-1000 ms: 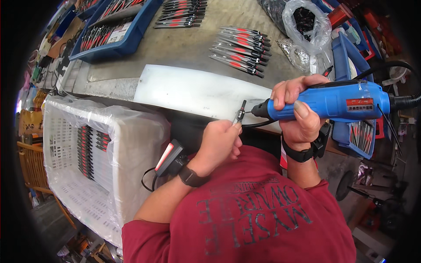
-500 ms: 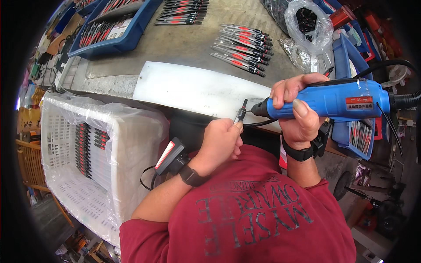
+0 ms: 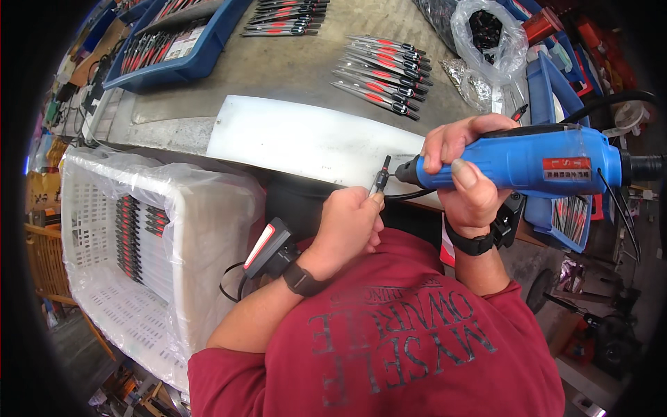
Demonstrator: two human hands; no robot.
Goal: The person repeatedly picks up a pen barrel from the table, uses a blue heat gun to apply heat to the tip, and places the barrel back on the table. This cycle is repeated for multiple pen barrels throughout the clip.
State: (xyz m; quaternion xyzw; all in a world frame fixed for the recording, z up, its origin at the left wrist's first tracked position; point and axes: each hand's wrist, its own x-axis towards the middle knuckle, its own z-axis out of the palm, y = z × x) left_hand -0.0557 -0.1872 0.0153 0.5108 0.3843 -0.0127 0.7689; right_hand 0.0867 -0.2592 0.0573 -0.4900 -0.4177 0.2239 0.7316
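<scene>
My right hand (image 3: 464, 160) wraps round a blue electric screwdriver (image 3: 535, 161) held level, its black nose pointing left. Between the thumb and fingers of my left hand (image 3: 353, 217) is a slim tool (image 3: 382, 176) with a black end standing upward; most of it is hidden in the hand. The screwdriver's thin bit reaches the side of that black end; whether it sits in a screw is too small to tell. Both hands are at the near edge of a white board (image 3: 299, 142). A row of slim pointed grey tools (image 3: 379, 78) with red patches and black ends lies beyond.
To my left stands a white crate (image 3: 177, 278) lined with clear plastic, with stacked tools inside. A blue bin (image 3: 198, 66) of tools is at the far left. More blue bins (image 3: 549, 87) and a clear bag (image 3: 511, 59) of small black parts stand at the right.
The screwdriver has shifted very slightly, and its body has turned a little in my right hand. My left hand stays in place with the slim tool.
</scene>
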